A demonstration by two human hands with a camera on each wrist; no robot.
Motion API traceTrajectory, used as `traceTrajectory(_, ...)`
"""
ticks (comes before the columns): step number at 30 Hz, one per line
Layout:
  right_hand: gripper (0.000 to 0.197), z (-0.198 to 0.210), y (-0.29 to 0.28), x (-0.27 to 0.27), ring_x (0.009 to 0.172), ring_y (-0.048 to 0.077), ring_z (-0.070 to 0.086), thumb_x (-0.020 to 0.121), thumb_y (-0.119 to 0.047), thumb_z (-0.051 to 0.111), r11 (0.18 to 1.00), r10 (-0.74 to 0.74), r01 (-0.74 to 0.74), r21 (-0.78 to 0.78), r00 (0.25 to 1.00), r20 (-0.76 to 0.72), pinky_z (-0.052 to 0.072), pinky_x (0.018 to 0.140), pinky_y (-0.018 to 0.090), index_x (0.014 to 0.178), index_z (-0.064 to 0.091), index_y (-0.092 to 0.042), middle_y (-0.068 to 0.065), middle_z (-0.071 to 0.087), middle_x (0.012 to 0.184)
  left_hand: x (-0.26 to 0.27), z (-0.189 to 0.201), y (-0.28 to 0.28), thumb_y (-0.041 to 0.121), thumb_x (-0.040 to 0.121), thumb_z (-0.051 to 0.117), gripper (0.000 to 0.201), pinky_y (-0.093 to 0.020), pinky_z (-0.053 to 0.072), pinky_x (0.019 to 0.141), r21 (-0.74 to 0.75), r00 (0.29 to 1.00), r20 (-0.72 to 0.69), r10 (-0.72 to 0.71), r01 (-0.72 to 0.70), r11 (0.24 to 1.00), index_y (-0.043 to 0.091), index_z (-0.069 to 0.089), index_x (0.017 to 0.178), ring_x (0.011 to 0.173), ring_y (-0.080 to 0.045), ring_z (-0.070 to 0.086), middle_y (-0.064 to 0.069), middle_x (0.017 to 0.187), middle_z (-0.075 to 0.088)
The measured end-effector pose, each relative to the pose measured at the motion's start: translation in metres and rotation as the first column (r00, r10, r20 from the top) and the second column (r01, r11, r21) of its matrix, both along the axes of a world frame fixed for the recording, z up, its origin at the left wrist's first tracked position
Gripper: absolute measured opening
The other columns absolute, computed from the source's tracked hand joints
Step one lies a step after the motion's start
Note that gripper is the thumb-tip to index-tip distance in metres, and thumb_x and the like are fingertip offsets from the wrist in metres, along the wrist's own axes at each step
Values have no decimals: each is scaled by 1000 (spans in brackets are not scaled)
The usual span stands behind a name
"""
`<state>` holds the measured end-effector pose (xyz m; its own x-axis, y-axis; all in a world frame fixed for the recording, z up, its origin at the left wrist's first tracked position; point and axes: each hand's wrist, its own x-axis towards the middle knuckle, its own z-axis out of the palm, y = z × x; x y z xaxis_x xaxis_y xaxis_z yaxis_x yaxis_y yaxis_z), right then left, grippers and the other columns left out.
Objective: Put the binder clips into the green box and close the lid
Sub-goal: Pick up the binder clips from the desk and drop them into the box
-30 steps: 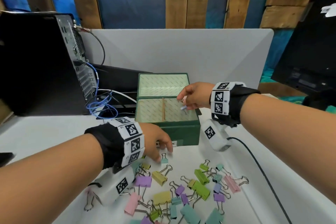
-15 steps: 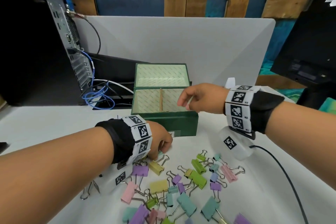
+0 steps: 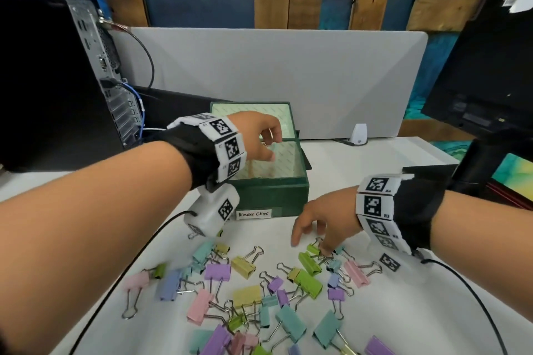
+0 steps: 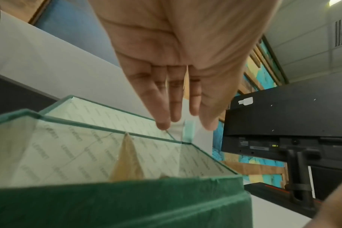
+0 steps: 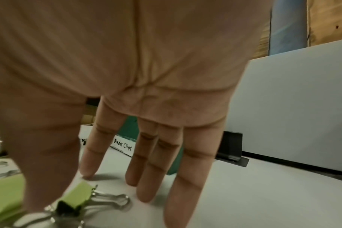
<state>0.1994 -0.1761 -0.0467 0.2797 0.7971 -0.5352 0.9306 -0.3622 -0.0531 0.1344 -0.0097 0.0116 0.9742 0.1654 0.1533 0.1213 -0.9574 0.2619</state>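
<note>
The green box (image 3: 271,193) (image 4: 127,205) labelled "Binder Clips" stands open on the white table, its lid (image 3: 251,112) tipped back and a wooden divider (image 4: 126,158) inside. My left hand (image 3: 265,138) (image 4: 185,123) hovers over the box with fingers nearly straight. A small teal clip (image 4: 188,132) shows blurred just below its fingertips; whether they touch it is unclear. My right hand (image 3: 311,236) (image 5: 107,183) reaches down with spread fingers onto the pile of coloured binder clips (image 3: 248,297). Its thumb is beside a light green clip (image 3: 313,249) (image 5: 78,194), and it grips nothing.
A black computer tower (image 3: 57,81) with blue cables (image 3: 138,101) stands at the left. On the right is a monitor (image 3: 484,66), and a grey divider (image 3: 274,72) runs behind the box. Black wrist cables (image 3: 467,297) trail over the table. A small white device (image 3: 359,132) sits at the back.
My left hand rose from the clip pile to above the open box, bringing a teal clip. My right hand left the box and came down to the right side of the pile.
</note>
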Motion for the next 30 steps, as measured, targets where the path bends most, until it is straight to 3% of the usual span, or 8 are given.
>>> traceTrajectory(3,49,0,-4,2,113,17,52,84,-19,66,1000,16,-16,-6,1000,0,31,64,7,128,53,-35,-3,51,128,1,-7,-1,30,80,70,32,-22,39,74,26,998,-65,25,-23,999,25,61,110,88,-9,52,8,115,57)
traceTrajectory(6,50,0,-10,3,113,17,52,84,-17,64,1000,15,-15,-19,1000,-6,33,65,10,129,52,-36,-2,50,128,-11,-10,-9,33,80,69,31,-16,40,68,26,990,-135,-37,41,999,29,60,109,86,-8,55,13,108,57)
traceTrajectory(11,47,1,-9,-9,110,14,51,83,-28,65,1000,20,-20,2,999,-39,42,90,27,126,53,-40,-8,49,113,-43,-31,-31,36,79,69,35,-15,44,74,48,873,-459,-167,212,976,35,59,113,84,-4,58,11,105,62)
traceTrajectory(14,49,0,-6,-18,115,14,48,81,-32,68,998,58,-59,-9,997,-57,40,100,32,127,51,-39,-5,48,124,-59,-48,-34,39,76,71,41,-17,42,72,147,787,-606,-116,254,956,40,57,114,83,-3,54,13,112,58)
traceTrajectory(17,47,-7,-3,-23,107,16,51,80,-30,69,995,99,-99,10,995,9,45,92,32,123,52,-34,-2,50,121,-68,-58,-32,35,77,71,47,-27,45,86,208,739,-670,-67,274,939,39,53,121,107,-13,54,9,121,54)
traceTrajectory(19,43,-10,-1,-22,96,13,50,79,-30,70,995,85,-86,48,996,31,44,83,27,119,54,-31,-2,52,117,-68,-62,-30,31,78,70,49,-26,43,82,215,732,-678,-68,286,934,36,52,123,111,-17,54,5,123,53)
traceTrajectory(24,29,-7,2,-16,87,8,50,81,-29,67,991,6,-5,130,1000,-5,37,67,14,109,62,-26,-10,54,101,-64,-70,-28,26,80,69,35,-16,33,56,181,773,-622,-124,296,938,25,58,113,90,-13,49,2,117,59)
traceTrajectory(30,31,-3,1,-4,84,4,53,83,-16,63,985,-33,43,165,998,-61,37,65,6,114,63,-22,-6,62,116,-62,-71,-28,25,80,67,17,-17,33,56,174,794,-596,-120,274,946,28,59,95,83,-12,50,9,94,56)
